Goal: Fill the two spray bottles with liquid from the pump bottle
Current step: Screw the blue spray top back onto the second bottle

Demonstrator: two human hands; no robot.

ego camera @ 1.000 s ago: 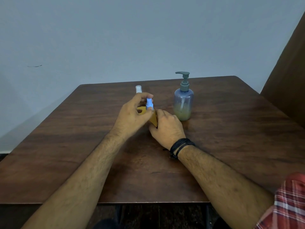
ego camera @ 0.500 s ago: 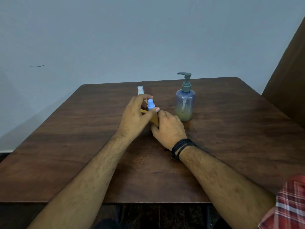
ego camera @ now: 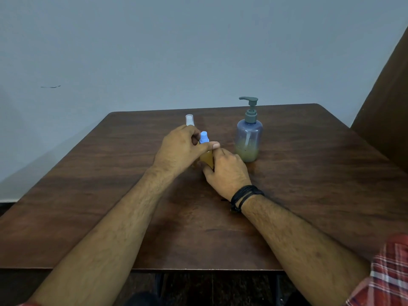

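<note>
Both hands close around a small spray bottle at mid-table, the pump bottle standing just to its right.

The left hand (ego camera: 180,149) curls narrow about the blue sprayer top (ego camera: 204,137), thumb laid across its base, while the right hand (ego camera: 227,173) wraps the amber spray bottle (ego camera: 207,159) low on its body. A second spray bottle's clear cap (ego camera: 189,119) peeks out beyond the left knuckles, its body hidden. The pump bottle (ego camera: 249,138), partly filled with yellowish liquid, stands upright and untouched near the right hand on the wooden table (ego camera: 309,173). A black wristband (ego camera: 245,195) circles the right wrist.
</note>
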